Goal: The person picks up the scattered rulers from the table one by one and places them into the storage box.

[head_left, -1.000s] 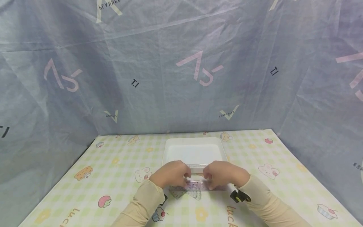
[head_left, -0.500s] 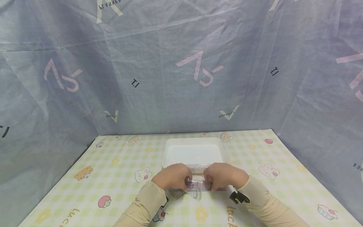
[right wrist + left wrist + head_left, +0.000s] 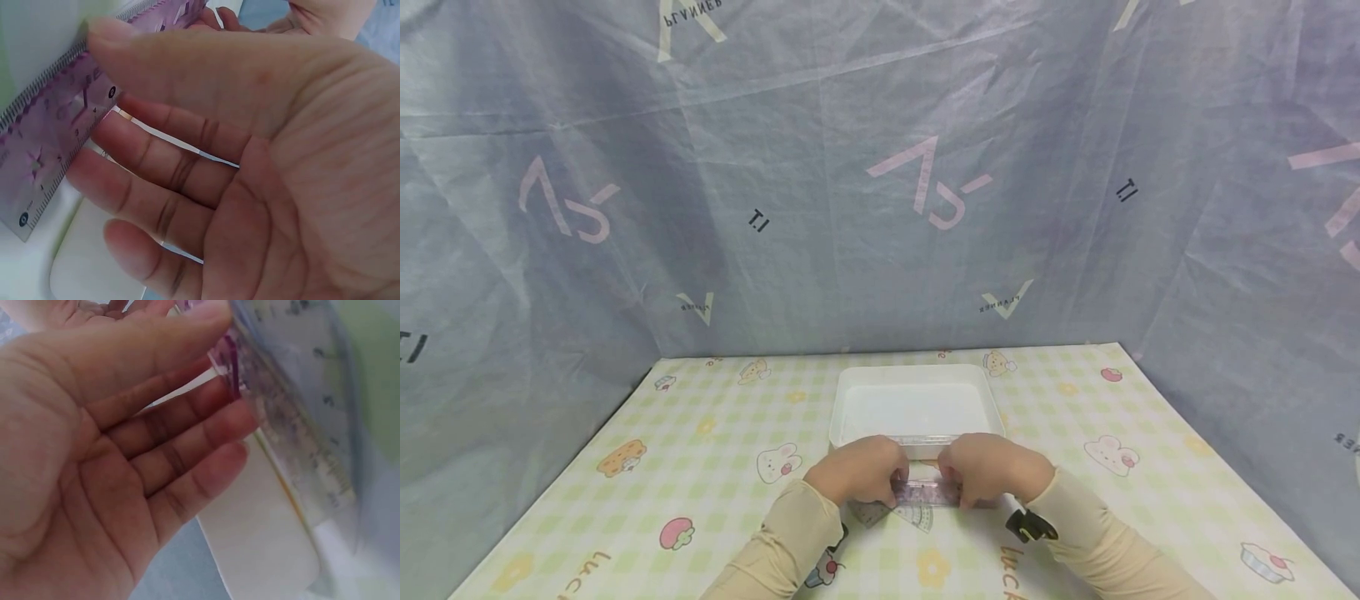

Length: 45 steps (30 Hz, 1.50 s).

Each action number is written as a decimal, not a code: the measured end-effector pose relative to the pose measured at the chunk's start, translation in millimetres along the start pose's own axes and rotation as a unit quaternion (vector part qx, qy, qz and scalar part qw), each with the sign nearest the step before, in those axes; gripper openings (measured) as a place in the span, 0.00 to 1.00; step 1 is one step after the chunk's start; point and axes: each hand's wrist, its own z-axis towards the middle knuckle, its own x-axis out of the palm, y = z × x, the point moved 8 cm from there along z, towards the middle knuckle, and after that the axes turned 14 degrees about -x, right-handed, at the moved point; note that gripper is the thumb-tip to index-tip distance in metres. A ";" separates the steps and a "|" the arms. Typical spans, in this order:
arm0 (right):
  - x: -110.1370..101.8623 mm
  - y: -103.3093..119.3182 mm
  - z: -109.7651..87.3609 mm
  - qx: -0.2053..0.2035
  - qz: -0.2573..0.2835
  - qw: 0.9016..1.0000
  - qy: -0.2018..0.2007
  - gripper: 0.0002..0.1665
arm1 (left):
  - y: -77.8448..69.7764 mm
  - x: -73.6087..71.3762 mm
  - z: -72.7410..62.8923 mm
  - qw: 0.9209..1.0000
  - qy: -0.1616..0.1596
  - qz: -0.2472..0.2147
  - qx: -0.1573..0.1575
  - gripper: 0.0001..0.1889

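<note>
A see-through purple ruler (image 3: 927,492) lies crosswise between the two hands in the head view. My left hand (image 3: 867,469) pinches its left part between thumb and fingertips. At the right part, my right hand (image 3: 996,468) pinches it the same way; in the right wrist view the thumb is on one face of the purple ruler (image 3: 47,147) and fingertips are at the other. Below the ruler, clear measuring pieces with curved scales (image 3: 916,518) show partly. The left wrist view has a clear scale piece with numerals (image 3: 312,381) beside the left fingertips.
A white rectangular tray (image 3: 917,375) stands just beyond the hands. A clear strip (image 3: 921,440) shows at its near side, between the hands. Under everything is a checked tablecloth (image 3: 700,500) with printed cartoons, and a grey curtain (image 3: 820,250) rises behind.
Both hands have shifted slightly toward the near side with the purple ruler, and the thumbs have bent in more. The tray and the curved-scale pieces have stayed put.
</note>
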 end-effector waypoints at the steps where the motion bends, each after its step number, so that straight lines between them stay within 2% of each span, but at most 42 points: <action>1: -0.1 0.1 0.0 -0.002 -0.003 1.000 -0.001 0.18 | -0.3 -0.2 -0.2 1.000 0.000 -0.001 0.000 0.12; 18: -2.8 5.1 0.5 -0.045 -0.015 0.999 -0.014 0.17 | 0.9 2.2 2.2 1.000 0.005 -0.007 0.012 0.10; 31: -4.5 6.6 -0.1 -0.049 -0.012 0.999 -0.022 0.16 | 1.6 3.0 1.1 1.000 0.007 -0.012 0.003 0.12; 45: -4.2 4.5 -2.1 -0.052 -0.001 0.999 -0.009 0.16 | 2.5 3.5 1.6 1.000 0.007 -0.013 0.006 0.11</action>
